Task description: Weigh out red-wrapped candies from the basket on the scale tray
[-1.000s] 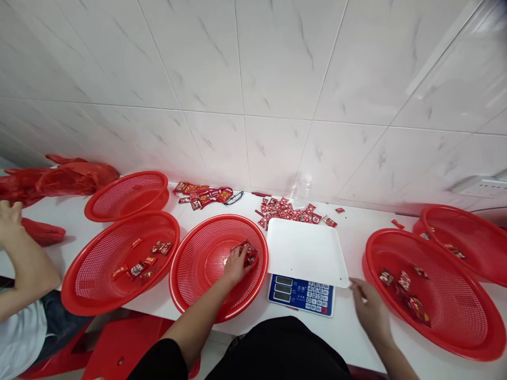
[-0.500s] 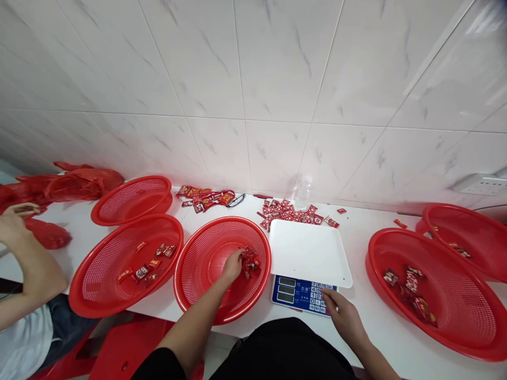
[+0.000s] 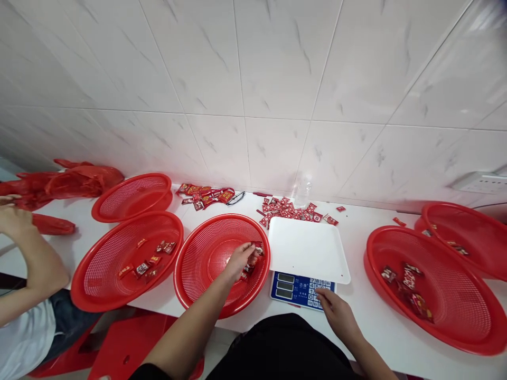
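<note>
My left hand point(image 3: 240, 260) reaches into the middle red plastic basket point(image 3: 198, 232). Its fingers are closed on small red candy packets point(image 3: 250, 268) piled at the basket's right side; the fingers partly cover them. Over the lower right of the keypad of a blue digital scale point(image 3: 295, 295) is my right hand point(image 3: 336, 311). Its thumb and fingers are drawn together in a pinch, and whatever may be between them is too small to make out. The scale's white tray point(image 3: 309, 250) carries nothing but a few specks.
Small red packets point(image 3: 291, 209) lie behind the tray, near a clear plastic bottle point(image 3: 303, 192). More packets point(image 3: 204, 196) lie farther left. Red baskets with packets stand left point(image 3: 91, 274) and right point(image 3: 467, 295). Another person's arm point(image 3: 39, 258) is at far left by red bags point(image 3: 83, 179).
My left hand has shifted a little right and up over the packets in the basket. My right hand has moved slightly left and down at the keypad. The other person's hand moved left.
</note>
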`<state>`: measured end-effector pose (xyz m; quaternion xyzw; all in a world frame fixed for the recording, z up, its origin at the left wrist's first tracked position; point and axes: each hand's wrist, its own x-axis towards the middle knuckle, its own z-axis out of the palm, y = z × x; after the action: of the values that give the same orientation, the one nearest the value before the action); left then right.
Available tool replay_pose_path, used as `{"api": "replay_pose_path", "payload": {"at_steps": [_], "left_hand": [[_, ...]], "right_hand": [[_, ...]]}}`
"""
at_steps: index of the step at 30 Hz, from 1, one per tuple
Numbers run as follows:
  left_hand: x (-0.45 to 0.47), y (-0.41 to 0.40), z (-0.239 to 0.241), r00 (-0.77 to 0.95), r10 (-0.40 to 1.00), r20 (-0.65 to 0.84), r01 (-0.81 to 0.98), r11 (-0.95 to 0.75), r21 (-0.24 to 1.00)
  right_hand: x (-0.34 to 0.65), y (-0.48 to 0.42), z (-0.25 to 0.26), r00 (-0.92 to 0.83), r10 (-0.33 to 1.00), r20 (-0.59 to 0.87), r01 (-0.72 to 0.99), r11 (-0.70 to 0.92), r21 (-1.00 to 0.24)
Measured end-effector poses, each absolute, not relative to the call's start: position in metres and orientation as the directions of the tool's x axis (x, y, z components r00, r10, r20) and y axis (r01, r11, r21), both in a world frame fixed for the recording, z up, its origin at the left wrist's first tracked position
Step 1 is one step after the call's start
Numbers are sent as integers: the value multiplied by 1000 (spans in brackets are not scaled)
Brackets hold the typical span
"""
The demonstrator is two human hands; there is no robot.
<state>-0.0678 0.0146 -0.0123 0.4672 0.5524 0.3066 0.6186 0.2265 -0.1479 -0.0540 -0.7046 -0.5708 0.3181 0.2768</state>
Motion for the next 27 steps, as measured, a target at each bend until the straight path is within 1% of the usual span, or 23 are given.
{"api": "replay_pose_path", "payload": {"at_steps": [4,6,8,10,13,18,20,22,24,27], "left_hand": [[-35,6,9,438,834,-336,98,327,940],[-24,3,11,491,819,-296,131,266,955],[-20,4,8,433,857,-278,207,206,956],[-26,9,-1,302,909,-289,324,187,927],[-48,18,-22,122,934,-336,487,239,840],[-93,18,-60,-14,894,-448,652,348,674],[-101,14,-71,-44,878,-476,676,377,634],[-101,11,-76,-44,866,-498,663,399,634],[-97,9,-78,-19,855,-518,618,417,666],[-87,9,-77,34,840,-542,496,457,739]], "right_hand": [[224,-148,-56,121,983,-137,632,-183,-753],[224,-148,-57,113,983,-146,635,-184,-751],[225,-151,-58,111,981,-157,637,-192,-747],[226,-153,-58,114,979,-171,638,-204,-743],[228,-158,-59,119,974,-194,639,-224,-736],[227,-161,-61,110,966,-233,641,-248,-727],[225,-161,-61,102,964,-246,641,-253,-724],[224,-160,-60,96,962,-255,643,-255,-722],[223,-158,-59,92,961,-260,646,-256,-719],[222,-157,-57,89,960,-264,652,-256,-714]]}}
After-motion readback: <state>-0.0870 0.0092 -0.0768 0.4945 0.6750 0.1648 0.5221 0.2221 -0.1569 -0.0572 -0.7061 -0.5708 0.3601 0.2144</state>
